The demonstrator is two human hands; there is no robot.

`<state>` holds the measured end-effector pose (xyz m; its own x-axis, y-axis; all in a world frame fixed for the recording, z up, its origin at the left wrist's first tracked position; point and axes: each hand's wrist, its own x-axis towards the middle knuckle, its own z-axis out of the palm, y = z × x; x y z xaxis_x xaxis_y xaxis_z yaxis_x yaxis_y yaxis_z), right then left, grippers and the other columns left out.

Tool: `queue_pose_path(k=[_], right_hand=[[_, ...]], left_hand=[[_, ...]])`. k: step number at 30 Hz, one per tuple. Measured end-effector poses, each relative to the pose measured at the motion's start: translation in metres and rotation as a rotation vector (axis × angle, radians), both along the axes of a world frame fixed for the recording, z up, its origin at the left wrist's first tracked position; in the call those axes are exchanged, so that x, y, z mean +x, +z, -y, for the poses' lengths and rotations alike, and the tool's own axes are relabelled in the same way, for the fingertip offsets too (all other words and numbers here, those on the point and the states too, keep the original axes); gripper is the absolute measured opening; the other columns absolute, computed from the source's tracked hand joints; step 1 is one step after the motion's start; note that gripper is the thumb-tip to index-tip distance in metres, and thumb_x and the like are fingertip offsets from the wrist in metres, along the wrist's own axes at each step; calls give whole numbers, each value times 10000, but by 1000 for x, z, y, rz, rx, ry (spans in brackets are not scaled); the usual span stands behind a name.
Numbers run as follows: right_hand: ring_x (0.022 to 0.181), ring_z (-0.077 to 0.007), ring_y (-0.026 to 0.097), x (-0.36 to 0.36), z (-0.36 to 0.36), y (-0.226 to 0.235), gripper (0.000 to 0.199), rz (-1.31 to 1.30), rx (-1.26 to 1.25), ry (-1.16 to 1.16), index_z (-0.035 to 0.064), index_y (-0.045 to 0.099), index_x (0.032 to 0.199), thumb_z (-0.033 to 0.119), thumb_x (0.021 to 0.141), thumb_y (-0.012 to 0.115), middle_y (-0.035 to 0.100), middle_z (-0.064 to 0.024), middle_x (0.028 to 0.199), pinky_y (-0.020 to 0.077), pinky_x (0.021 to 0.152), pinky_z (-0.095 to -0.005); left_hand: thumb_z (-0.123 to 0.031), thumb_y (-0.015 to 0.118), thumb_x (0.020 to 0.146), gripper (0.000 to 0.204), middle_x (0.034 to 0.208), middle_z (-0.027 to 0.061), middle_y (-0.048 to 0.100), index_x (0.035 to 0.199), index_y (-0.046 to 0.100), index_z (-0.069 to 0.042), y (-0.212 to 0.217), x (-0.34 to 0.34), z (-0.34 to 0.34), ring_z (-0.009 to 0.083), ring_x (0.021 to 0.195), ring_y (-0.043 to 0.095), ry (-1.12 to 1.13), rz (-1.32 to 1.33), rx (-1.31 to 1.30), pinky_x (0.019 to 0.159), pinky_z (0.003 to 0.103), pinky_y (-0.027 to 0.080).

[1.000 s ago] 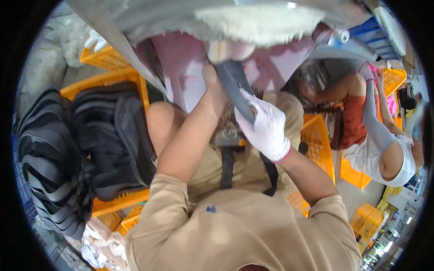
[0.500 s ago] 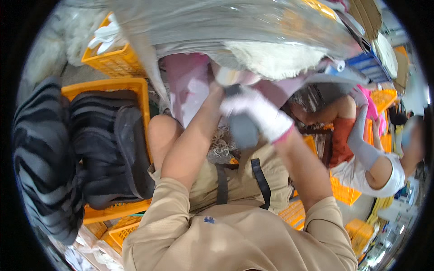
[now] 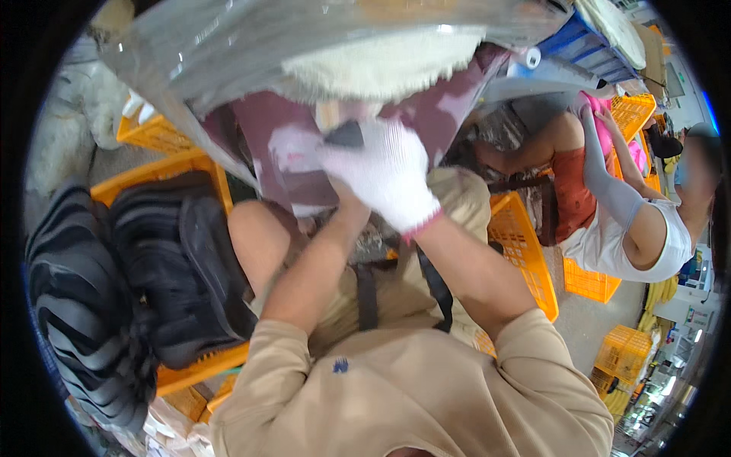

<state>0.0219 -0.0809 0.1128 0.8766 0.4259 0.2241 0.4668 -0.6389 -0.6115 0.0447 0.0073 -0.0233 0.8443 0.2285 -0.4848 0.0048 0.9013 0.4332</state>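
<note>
In a white knit glove with a pink cuff, my right hand (image 3: 388, 171) is closed round a dark grey shoe sole (image 3: 345, 135); only one end of it shows past the fingers. That end is up against a pale cream, blurred part (image 3: 335, 114) under the plastic-covered machine. My bare left hand (image 3: 350, 194) comes up from below, close against the glove, and its fingers are hidden behind it. Black shoe soles (image 3: 156, 259) stand packed on edge in an orange crate (image 3: 221, 179) by my left knee.
Clear plastic sheeting (image 3: 228, 46) and a frayed white cloth (image 3: 388, 68) hang over the machine. More dark soles (image 3: 84, 305) are stacked at far left. A co-worker (image 3: 647, 236) sits to the right holding something pink (image 3: 599, 129). An orange crate (image 3: 525, 244) stands by my right leg.
Both hands have moved left with the sole. Its grey broad end, which hung below the glove, is now out of sight. The view has shifted slightly.
</note>
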Motion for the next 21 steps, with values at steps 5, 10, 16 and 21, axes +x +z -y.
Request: queue_pose_path(k=[5, 10, 16, 21], right_hand=[[1190, -477, 663, -14, 32, 22, 737, -305, -162, 244, 46, 639, 1318, 483, 752, 816, 665, -258, 1348, 546, 1001, -512], [936, -323, 746, 10, 23, 11, 574, -897, 400, 329, 10, 671, 1250, 367, 817, 793, 760, -169, 1044, 583, 873, -424], [1222, -323, 710, -54, 95, 13, 767, -455, -11, -104, -60, 504, 1536, 303, 905, 744, 678, -282, 1359, 516, 1079, -383], [1100, -209, 721, -23, 64, 13, 660, -540, 198, 16, -76, 631, 1335, 338, 892, 891, 766, -184, 1214, 555, 989, -362]], left_hand=[[-648, 229, 1107, 736, 1028, 150, 701, 1309, 631, -65, -8, -7, -3, 314, 816, 687, -123, -116, -168, 781, 493, 608], [-638, 209, 1118, 748, 1046, 151, 719, 1324, 636, -59, 20, 3, -22, 318, 851, 708, -94, 78, -127, 817, 491, 614], [-620, 452, 1112, 668, 1267, 137, 751, 1407, 630, -49, 24, -35, -1, 302, 1144, 729, -136, -173, -180, 1031, 472, 583], [-486, 479, 1147, 577, 1372, 134, 697, 1463, 586, -16, 41, -25, -39, 292, 1203, 683, 300, 23, 103, 1055, 452, 551]])
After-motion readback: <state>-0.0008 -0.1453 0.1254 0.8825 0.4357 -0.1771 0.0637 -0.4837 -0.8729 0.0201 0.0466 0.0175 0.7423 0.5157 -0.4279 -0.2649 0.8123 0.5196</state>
